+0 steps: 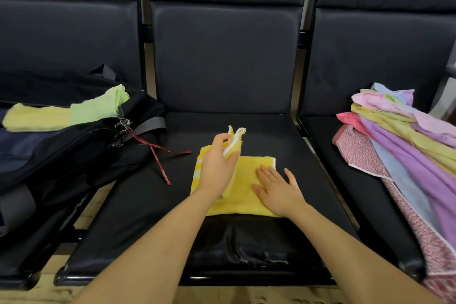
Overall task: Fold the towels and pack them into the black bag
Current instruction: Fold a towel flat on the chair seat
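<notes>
My left hand [217, 168] pinches white-edged corner of yellow towel [243, 195], lifted up. My right hand [277, 189] flat, fingers straight, presses towel down. Towel lies on middle seat [153, 205]. Black bag [74, 155] on left seat, folded green-yellow towel [66, 112] on top. Pile of colored towels [404, 136] on right seat.

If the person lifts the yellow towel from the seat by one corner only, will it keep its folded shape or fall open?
It would probably fall open: the yellow towel looks soft and floppy, since the edge pinched by the left hand bends and droops. It seems light, as a pinch alone lifts that edge. The right hand pressing it flat suggests it might otherwise slide on the smooth seat.
</notes>
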